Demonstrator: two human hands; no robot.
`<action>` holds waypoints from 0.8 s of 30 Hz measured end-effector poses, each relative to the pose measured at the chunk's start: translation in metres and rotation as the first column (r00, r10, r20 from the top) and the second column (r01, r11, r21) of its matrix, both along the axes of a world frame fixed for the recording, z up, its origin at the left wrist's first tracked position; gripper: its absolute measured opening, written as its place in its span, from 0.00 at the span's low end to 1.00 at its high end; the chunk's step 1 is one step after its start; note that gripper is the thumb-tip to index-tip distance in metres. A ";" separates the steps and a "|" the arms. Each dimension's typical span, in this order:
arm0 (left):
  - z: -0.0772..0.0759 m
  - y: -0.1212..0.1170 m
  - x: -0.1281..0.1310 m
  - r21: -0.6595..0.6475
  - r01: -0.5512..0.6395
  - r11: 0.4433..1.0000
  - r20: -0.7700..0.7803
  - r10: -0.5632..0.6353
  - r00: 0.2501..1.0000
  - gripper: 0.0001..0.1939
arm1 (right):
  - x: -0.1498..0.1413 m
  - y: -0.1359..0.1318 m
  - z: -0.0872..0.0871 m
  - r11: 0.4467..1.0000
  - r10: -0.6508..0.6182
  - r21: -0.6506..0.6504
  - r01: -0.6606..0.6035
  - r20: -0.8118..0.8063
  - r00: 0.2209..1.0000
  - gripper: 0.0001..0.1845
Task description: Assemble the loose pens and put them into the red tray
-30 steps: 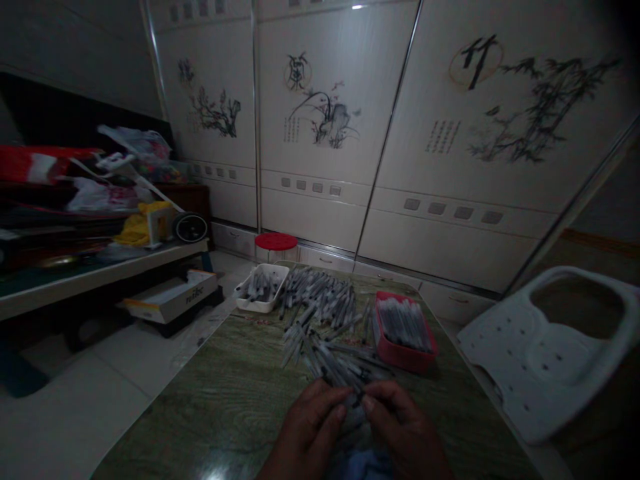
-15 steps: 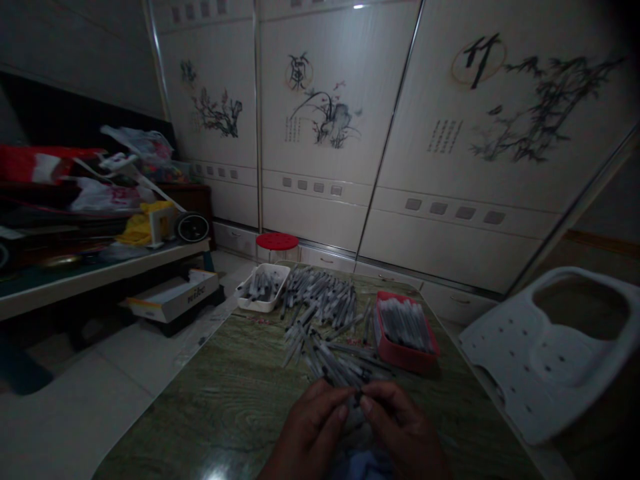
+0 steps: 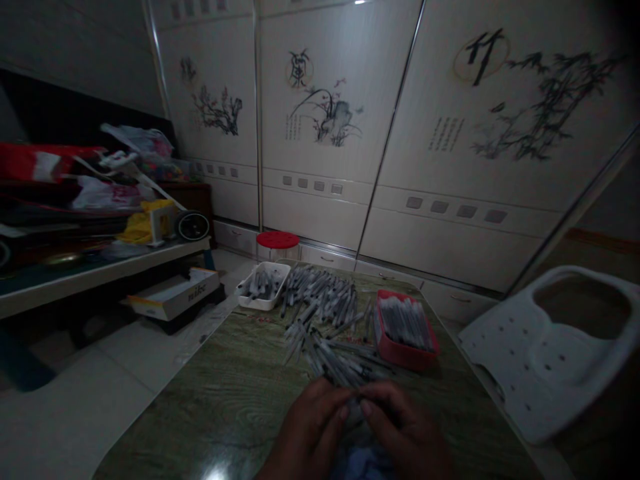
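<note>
Close to the table's near edge, my left hand [image 3: 316,421] and my right hand [image 3: 397,420] meet fingertip to fingertip. Both pinch a small dark-ended pen [image 3: 358,396], mostly covered by my thumbs and fingers. Just beyond my fingertips lies a loose heap of clear-barrelled pens with dark ends [image 3: 333,360], spreading into a larger pile [image 3: 320,297] toward the far side. A red basket [image 3: 407,358] to the right holds pens lined up side by side. At the far left corner, a white tray [image 3: 257,305] holds more pens or pen parts, lying loosely.
The green wood-patterned table [image 3: 225,393] carries all of this. A white plastic chair [image 3: 545,360] stands at the right, and a red stool [image 3: 277,240] behind the table. To the left, a cluttered bench [image 3: 150,257] stands above an open shoe box [image 3: 175,297]. Sliding cabinet doors [image 3: 320,213] close off the back.
My hands stay together in nearly the same place, with slight finger movement. The dark end between the fingertips is less visible now. The pens, basket and tray have not moved.
</note>
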State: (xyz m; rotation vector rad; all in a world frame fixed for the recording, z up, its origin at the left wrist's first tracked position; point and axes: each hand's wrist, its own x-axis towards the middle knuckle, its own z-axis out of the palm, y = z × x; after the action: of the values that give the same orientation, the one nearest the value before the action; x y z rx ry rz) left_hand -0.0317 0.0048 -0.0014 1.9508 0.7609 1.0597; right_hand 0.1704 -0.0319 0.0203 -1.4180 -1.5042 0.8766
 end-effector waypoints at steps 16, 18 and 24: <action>0.005 -0.003 0.002 0.198 0.014 0.980 -0.087 0.003 0.996 0.16 | -0.007 -0.014 -0.004 0.981 -0.160 0.135 0.138 0.171 0.972 0.20; 0.006 -0.003 0.001 0.191 0.000 0.981 -0.080 0.016 0.997 0.16 | -0.004 -0.017 -0.001 0.975 -0.169 0.168 0.147 0.127 0.977 0.18; 0.008 -0.005 0.002 0.188 -0.009 0.982 -0.101 0.028 0.994 0.16 | -0.006 -0.012 0.006 0.995 -0.054 0.090 0.047 0.078 0.995 0.20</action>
State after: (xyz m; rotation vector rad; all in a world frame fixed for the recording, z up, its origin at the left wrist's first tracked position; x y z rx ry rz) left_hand -0.0296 0.0001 0.0071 2.1765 0.7593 1.0817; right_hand 0.1642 -0.0435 0.0265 -1.4355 -1.5411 0.7215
